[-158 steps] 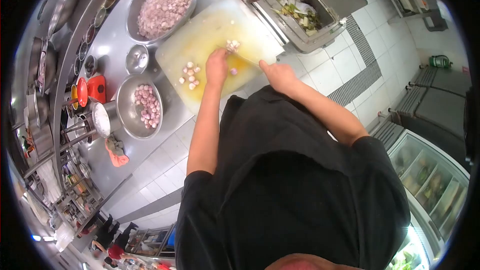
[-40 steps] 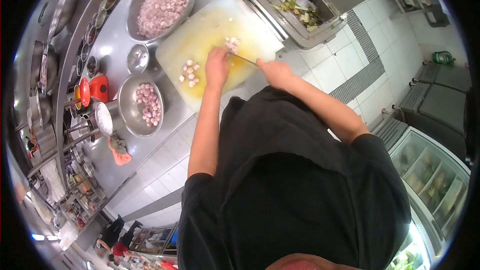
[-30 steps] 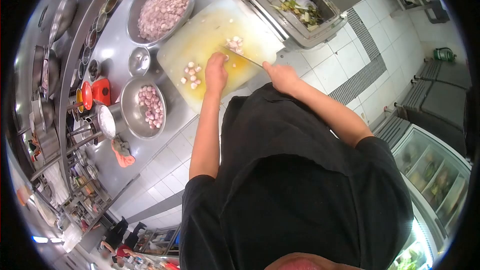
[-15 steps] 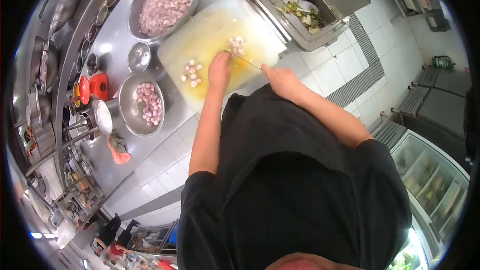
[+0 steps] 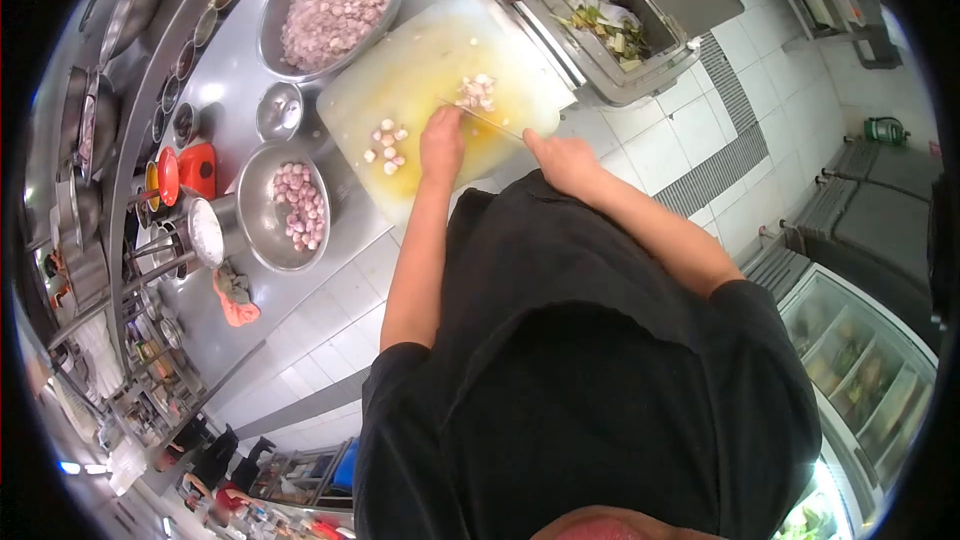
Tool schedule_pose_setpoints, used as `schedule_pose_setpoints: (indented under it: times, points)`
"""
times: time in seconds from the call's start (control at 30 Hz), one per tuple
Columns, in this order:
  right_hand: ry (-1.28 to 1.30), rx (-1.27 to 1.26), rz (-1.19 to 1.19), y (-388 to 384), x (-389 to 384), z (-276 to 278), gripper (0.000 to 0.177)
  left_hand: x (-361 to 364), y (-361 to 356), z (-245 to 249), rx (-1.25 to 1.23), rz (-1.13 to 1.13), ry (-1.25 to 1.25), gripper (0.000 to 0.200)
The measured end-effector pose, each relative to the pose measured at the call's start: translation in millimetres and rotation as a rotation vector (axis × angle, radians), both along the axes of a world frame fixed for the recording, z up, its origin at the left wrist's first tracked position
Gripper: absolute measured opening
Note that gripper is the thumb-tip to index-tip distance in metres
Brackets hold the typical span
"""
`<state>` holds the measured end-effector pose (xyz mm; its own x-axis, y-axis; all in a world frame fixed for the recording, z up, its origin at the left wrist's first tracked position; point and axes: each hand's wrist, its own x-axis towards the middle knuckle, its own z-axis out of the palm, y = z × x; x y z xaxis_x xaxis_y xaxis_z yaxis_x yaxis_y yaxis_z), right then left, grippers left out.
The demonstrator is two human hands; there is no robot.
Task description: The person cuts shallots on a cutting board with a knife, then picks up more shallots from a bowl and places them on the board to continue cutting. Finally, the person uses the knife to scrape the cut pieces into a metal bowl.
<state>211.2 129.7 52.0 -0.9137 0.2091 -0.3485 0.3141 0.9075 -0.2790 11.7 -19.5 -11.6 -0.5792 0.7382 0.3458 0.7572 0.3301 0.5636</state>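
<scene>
My right hand (image 5: 565,162) is closed round the handle of a knife (image 5: 497,126), whose thin blade points left across the yellow-stained cutting board (image 5: 345,105). My left hand (image 5: 441,145) is curled on the board at the blade's far part; what its fingers hold, if anything, is hidden. Just beyond the blade lies a small pile of cut shallot pieces (image 5: 476,92). To the left of my left hand are several peeled shallots (image 5: 386,145) on the board.
Left of the board stand a steel bowl of unpeeled shallots (image 5: 297,195), a small steel bowl (image 5: 279,112) and a large basin of peeled shallots (image 5: 338,12). A grey bin with vegetable scraps (image 5: 610,25) is beyond the board's right edge. People are in the far lower left.
The knife blade now shows farther past my left fingertips. My hands stay in nearly the same place, and the pile of shallot pieces looks much the same.
</scene>
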Motion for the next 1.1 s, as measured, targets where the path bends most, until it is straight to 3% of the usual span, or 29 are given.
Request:
schedule_pose_setpoints:
  times: [0.67, 0.87, 0.97, 1.03, 1.1]
  points:
    - [-0.028, -0.04, 0.018, 2, -6, 10, 0.033, 2, 0, -3, 0.083, 0.048, 0.031, 0.007]
    - [0.02, -0.13, -0.056, 3, -15, -30, 0.035, -3, -11, -2, 0.017, 0.015, -0.014, 0.01]
    - [-0.052, -0.156, 0.018, 0, -2, 7, 0.039, -22, -25, 8, -0.02, 0.206, 0.13, 0.013]
    - [-0.116, -0.16, 0.033, -5, 2, 6, 0.04, -32, -35, 25, -0.063, 0.492, 0.267, 0.017]
    - [-0.176, -0.151, 0.046, -3, 5, 2, 0.042, -55, -43, 17, -0.185, 0.456, 0.223, 0.019]
